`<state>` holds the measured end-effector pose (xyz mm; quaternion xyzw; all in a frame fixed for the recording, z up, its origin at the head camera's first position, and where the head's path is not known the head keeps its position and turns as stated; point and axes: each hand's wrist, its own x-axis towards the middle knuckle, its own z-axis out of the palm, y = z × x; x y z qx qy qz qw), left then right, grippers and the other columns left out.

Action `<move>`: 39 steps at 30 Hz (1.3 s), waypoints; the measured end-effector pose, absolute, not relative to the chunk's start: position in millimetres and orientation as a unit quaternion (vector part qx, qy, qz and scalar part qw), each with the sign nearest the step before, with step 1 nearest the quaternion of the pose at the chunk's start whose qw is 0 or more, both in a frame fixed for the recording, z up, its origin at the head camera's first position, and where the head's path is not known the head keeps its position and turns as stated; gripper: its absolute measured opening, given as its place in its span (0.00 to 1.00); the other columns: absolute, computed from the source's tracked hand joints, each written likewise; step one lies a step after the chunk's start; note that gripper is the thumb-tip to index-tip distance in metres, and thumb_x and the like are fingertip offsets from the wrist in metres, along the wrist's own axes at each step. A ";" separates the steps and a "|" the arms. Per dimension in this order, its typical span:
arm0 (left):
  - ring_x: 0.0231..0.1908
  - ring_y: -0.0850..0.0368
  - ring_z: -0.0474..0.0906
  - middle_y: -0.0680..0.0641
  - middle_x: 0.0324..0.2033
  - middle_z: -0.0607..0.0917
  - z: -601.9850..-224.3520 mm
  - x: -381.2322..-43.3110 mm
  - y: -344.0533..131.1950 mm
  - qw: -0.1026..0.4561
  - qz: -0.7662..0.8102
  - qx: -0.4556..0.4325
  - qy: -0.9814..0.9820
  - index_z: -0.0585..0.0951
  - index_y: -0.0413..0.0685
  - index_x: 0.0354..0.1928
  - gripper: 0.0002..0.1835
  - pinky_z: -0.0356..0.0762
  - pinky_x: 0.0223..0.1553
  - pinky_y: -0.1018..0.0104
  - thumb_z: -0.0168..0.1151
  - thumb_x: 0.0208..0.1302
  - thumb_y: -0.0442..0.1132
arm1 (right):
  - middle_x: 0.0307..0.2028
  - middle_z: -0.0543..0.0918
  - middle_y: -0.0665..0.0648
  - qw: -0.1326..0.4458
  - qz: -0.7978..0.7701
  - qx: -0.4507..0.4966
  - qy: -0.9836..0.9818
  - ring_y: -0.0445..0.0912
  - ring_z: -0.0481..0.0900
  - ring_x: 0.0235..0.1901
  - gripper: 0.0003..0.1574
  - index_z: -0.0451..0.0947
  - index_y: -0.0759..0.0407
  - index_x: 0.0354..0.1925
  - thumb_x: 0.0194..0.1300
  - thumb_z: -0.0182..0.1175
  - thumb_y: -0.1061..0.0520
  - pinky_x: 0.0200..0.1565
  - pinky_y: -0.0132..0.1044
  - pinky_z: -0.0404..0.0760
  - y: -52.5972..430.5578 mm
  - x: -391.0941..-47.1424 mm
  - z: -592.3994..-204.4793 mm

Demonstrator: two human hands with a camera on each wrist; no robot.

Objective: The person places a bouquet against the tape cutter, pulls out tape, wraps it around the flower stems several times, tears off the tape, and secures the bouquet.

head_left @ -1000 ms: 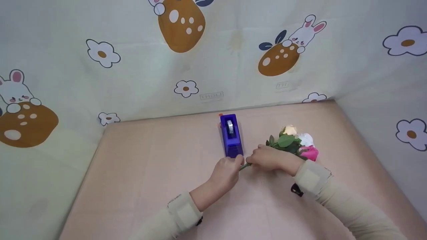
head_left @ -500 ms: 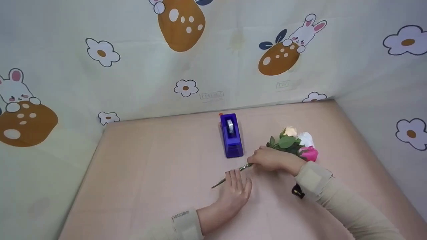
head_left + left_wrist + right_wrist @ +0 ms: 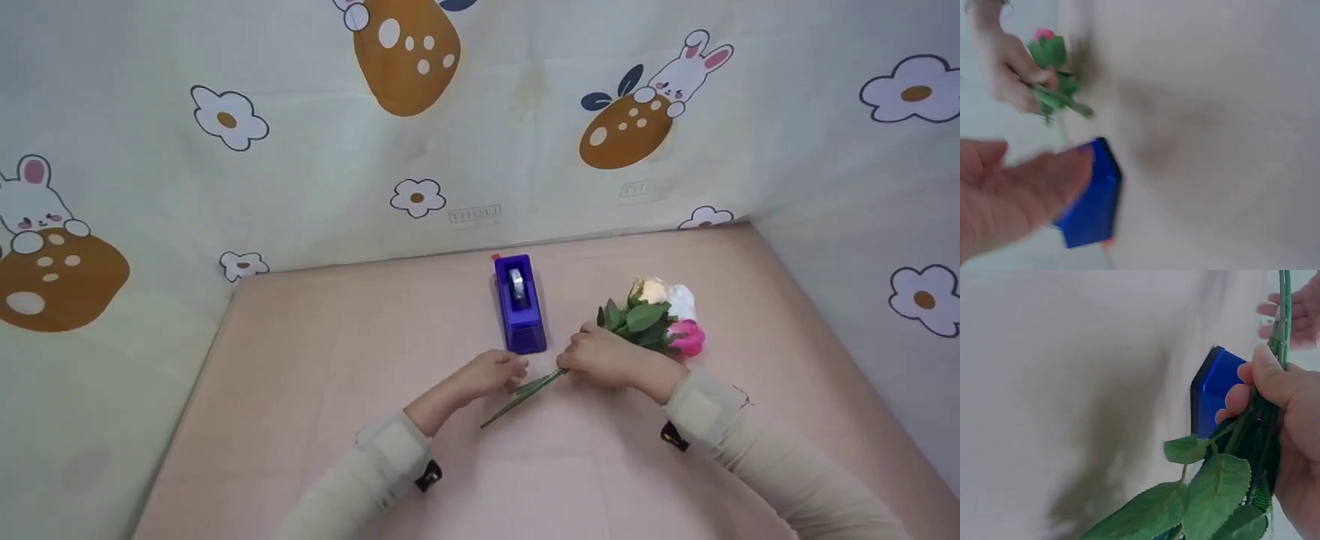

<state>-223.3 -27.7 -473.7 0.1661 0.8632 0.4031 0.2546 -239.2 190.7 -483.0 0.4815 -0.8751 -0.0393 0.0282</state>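
My right hand (image 3: 604,358) grips the green stems (image 3: 1284,304) of a bouquet of roses, thumb pressed along them in the right wrist view. Cream, white and pink blooms (image 3: 685,337) and green leaves (image 3: 643,316) spread to the far right of that hand. The bare stem ends point down-left in the head view. Just left of the stems is my left hand (image 3: 491,373), holding nothing, its fingers loosely extended; it is blurred in the left wrist view. A translucent patch (image 3: 1278,331), possibly tape, clings to the stems above my right thumb.
A blue tape dispenser (image 3: 521,304) with a roll of clear tape (image 3: 517,283) stands beyond my hands, close to the left fingertips. The pink-beige tabletop (image 3: 337,390) ends at a patterned cloth wall (image 3: 330,195) behind.
My left hand was closed at the stems, then lay flat with fingers straight over them, and is now lifted off to the left. My right hand keeps its grip; the blooms shifted slightly left.
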 end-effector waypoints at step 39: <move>0.20 0.62 0.72 0.52 0.23 0.74 -532.2 -209.1 -9.3 -0.276 -0.095 0.362 0.885 0.72 0.43 0.37 0.06 0.69 0.19 0.72 0.50 0.61 0.38 | 0.19 0.81 0.53 0.008 -0.072 0.424 -0.903 0.48 0.80 0.25 0.05 0.78 0.57 0.22 0.50 0.64 0.58 0.60 0.53 0.60 172.8 -240.6 -467.0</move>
